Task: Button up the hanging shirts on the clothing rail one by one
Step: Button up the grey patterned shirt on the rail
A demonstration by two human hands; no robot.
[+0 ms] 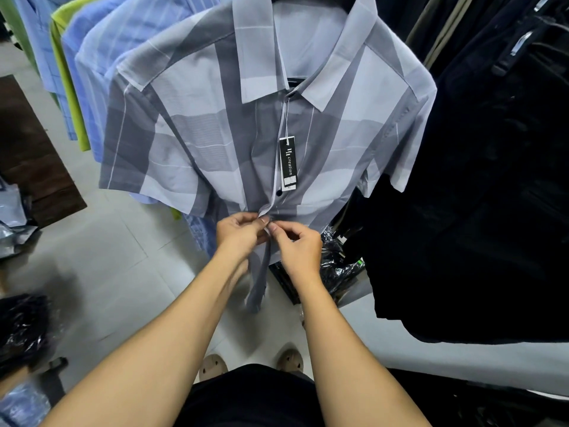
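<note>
Below the swing tag (pixel 288 163) of a grey checked shirt (pixel 215 118) hanging front-on, the left hand (pixel 238 234) and right hand (pixel 300 246) meet, fingers (pixel 261 221) curled, pinching the placket edges. The dark button (pixel 279 193) just under the tag looks fastened; the next one likely needs pushing through its hole.

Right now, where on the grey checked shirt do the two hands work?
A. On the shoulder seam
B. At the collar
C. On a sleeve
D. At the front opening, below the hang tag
D: the left hand and the right hand meet at the front opening of the grey checked shirt and pinch its edges with their fingers, just below the black hang tag and a dark button.
</note>
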